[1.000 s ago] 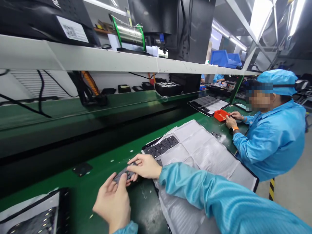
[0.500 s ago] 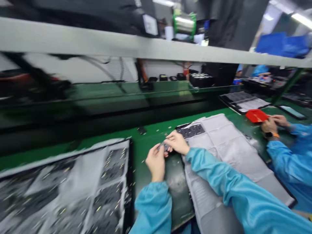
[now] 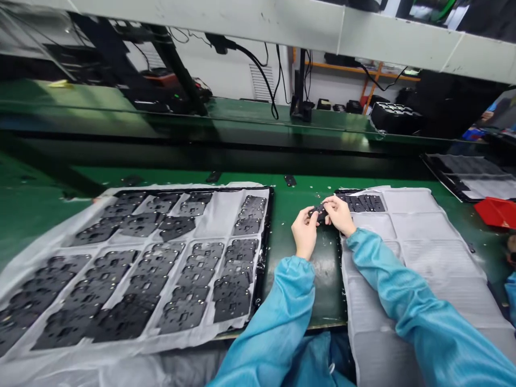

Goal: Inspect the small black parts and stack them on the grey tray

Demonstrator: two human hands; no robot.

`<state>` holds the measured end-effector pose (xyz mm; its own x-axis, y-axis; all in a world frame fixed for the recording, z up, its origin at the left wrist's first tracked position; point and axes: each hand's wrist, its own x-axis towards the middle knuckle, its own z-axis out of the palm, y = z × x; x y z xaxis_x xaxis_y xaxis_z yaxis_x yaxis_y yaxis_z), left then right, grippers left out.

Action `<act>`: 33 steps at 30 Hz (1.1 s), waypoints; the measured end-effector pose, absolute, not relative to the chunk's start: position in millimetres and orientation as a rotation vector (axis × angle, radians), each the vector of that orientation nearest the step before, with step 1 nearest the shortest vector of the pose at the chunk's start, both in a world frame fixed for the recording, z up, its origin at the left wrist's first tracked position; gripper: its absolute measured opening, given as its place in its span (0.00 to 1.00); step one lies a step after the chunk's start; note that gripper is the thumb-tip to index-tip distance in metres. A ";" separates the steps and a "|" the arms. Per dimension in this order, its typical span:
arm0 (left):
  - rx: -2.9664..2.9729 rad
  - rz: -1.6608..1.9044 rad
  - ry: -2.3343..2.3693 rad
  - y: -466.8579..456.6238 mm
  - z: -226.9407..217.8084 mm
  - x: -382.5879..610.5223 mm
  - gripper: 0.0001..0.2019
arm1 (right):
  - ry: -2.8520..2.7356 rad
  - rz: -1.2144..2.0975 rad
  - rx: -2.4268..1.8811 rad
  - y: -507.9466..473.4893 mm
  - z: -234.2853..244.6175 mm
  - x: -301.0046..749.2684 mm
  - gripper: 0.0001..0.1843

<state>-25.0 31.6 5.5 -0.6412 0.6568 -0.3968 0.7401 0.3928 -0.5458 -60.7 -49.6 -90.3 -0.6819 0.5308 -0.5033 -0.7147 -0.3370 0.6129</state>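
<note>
Both hands hold one small black flat part (image 3: 320, 214) with cut-outs over the green bench between two trays. My left hand (image 3: 305, 232) pinches its near left side. My right hand (image 3: 338, 214) has its fingers closed on the right side. To the right, a tray lined with white cloth (image 3: 419, 242) has a row of similar black parts (image 3: 365, 203) in its far left compartment. On the left, another cloth-lined tray (image 3: 215, 212) holds many such black parts (image 3: 187, 287) in overlapping rows. Fingers cover some of the held part.
Loose black pieces (image 3: 289, 180) lie on the green bench (image 3: 278, 215) behind the trays. A red scoop-like tray (image 3: 496, 212) is at the right, near another person's sleeve (image 3: 511, 293). A pale shelf beam (image 3: 258, 24) crosses above, with black cables (image 3: 262, 70) hanging below.
My view has swung left and down, bringing more of the left tray into sight. Both hands still hold the small black part. The other person's hands have mostly left the picture.
</note>
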 end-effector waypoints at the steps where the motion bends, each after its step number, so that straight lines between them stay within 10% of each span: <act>1: 1.279 -1.099 2.513 30.8 5.8 -24.9 0.17 | 1.087 2.075 -0.282 -50.1 -90.4 -60.5 0.15; 33: 1.459 -1.176 2.462 27.6 8.4 -22.6 0.13 | 0.878 2.124 -0.124 -53.9 -90.4 -64.3 0.14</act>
<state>-22.6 27.6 8.4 -0.5544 0.7321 -0.3959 0.7679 0.2666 -0.5824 -64.3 -53.9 -90.4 -0.6628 0.6530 -0.3665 -0.7212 -0.4251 0.5469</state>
